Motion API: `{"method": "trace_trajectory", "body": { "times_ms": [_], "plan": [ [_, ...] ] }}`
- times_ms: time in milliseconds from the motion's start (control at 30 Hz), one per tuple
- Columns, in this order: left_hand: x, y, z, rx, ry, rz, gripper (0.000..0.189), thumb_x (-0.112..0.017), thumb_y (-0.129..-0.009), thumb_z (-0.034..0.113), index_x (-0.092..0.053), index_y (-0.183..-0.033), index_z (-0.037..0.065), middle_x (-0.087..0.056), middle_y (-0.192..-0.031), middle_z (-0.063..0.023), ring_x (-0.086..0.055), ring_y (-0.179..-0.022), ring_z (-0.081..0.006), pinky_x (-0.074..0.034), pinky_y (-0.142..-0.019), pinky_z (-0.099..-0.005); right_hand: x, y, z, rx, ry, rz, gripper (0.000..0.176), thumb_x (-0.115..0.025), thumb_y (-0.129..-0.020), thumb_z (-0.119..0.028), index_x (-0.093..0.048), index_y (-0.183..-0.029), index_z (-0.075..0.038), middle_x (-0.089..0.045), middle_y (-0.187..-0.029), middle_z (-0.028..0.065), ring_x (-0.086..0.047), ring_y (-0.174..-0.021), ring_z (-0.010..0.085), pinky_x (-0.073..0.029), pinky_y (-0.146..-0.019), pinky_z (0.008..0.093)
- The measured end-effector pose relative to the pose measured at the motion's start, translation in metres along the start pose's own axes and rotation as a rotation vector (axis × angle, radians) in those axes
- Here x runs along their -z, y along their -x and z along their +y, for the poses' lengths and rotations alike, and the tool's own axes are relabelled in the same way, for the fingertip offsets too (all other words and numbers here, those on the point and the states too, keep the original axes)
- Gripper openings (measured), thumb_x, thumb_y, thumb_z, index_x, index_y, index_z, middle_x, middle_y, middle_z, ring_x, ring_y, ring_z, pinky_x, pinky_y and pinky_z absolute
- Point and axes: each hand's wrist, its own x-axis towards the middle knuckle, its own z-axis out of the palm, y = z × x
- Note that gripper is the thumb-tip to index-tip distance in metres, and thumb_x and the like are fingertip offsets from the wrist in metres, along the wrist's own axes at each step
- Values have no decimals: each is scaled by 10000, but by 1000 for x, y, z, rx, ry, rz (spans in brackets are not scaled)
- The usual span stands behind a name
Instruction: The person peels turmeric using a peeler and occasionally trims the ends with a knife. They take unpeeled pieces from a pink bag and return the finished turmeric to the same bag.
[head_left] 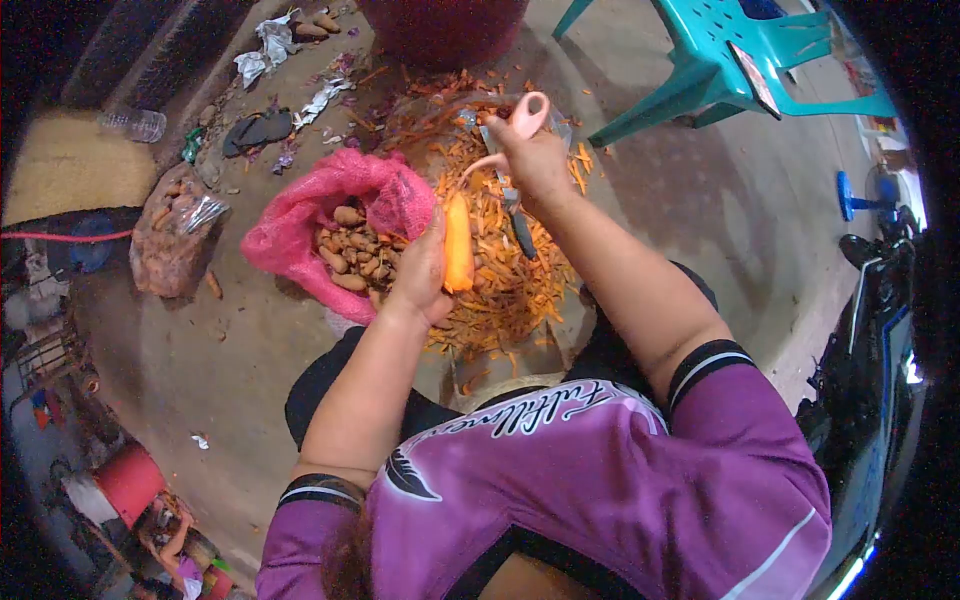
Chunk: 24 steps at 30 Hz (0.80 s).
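Note:
My left hand (422, 268) is closed around a peeled bright-orange carrot (458, 243), held upright over the floor. In my right hand (540, 167) is a pink peeler (529, 114), its looped handle sticking out above the fist and its head reaching toward the carrot's top end. Below both hands spreads a pile of orange peelings (500, 310). A dark-handled tool (522, 235) lies on the peelings under my right wrist. Just left of my left hand, a pink mesh sack (290, 232) stands open with brown unpeeled roots (352, 250) inside.
A dark red tub (445, 30) stands ahead, and a green plastic chair (690, 60) at the front right. On the left sit a clear plastic bag (175, 235) of roots and a dark slipper (257, 132). A motorcycle (870, 370) is at the right edge. Another person (180, 550) appears at lower left.

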Motion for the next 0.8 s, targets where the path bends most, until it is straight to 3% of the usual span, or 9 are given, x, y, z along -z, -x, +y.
{"method": "trace_trajectory", "body": {
  "times_ms": [133, 167, 233, 367, 467, 600, 667, 767, 800],
  "plan": [
    [-3, 2, 7, -79, 143, -31, 365, -408, -835, 432, -497, -978, 108, -540, -743, -13, -543, -620, -133, -490, -558, -305, -18, 67, -25, 15, -1, -270, 329, -653, -681, -304, -527, -676, 0, -491, -584, 23, -450, -488, 98, -354, -434, 238],
    [-6, 3, 11, -23, 156, 11, 382, -313, -875, 406, -471, -1037, 98, -528, -801, -23, -523, -639, -133, -451, -519, -258, -19, 72, -21, 10, 23, -298, 325, -653, -676, -308, -541, -672, -3, -512, -589, 30, -476, -502, 104, -377, -448, 249],
    [-7, 0, 8, -21, 170, 29, 382, -315, -875, 403, -473, -1035, 95, -532, -825, -21, -527, -652, -134, -452, -519, -260, -21, 77, -15, -2, 72, -353, 319, -652, -667, -317, -568, -664, -9, -555, -597, 43, -528, -530, 116, -422, -476, 271],
    [0, 0, -1, -24, 92, -129, 400, -338, -860, 428, -484, -1004, 85, -543, -831, -29, -533, -659, -142, -456, -514, -272, -14, 36, 2, 91, 213, -107, 298, -666, -660, -277, -533, -667, -10, -501, -574, 28, -473, -482, 118, -377, -438, 265],
    [-6, 5, -7, 54, 72, -102, 409, -355, -844, 459, -491, -968, 93, -534, -771, -32, -527, -638, -147, -459, -506, -282, 2, 4, -2, 39, -110, 77, 256, -640, -693, -228, -522, -733, -5, -521, -652, 38, -484, -524, 114, -390, -472, 263],
    [2, -1, 5, 42, 149, 7, 395, -365, -834, 478, -498, -939, 122, -503, -705, -19, -509, -600, -148, -455, -504, -315, -9, 32, -12, -31, -22, -84, 262, -634, -695, -218, -515, -767, 4, -515, -678, 32, -480, -576, 104, -388, -497, 256],
    [2, -2, 6, 19, 140, 30, 373, -381, -835, 462, -501, -938, 125, -515, -719, -9, -516, -618, -141, -455, -501, -323, -15, 60, -16, 58, 142, -240, 370, -670, -627, -345, -563, -628, 9, -568, -590, 74, -527, -513, 132, -424, -479, 293],
    [2, -5, -1, 38, 126, -27, 355, -393, -837, 439, -502, -965, 126, -529, -743, -7, -527, -664, -129, -467, -506, -323, -21, 46, 15, 177, 219, -210, 367, -670, -619, -345, -569, -630, 7, -567, -581, 76, -532, -519, 143, -425, -484, 293],
    [4, -5, -4, 49, 131, -65, 356, -396, -836, 439, -504, -969, 126, -529, -750, -7, -527, -678, -129, -468, -511, -326, -15, 43, -4, 49, 243, -175, 296, -663, -661, -242, -541, -743, 14, -518, -651, 33, -471, -555, 95, -390, -498, 254]
  ]
}}
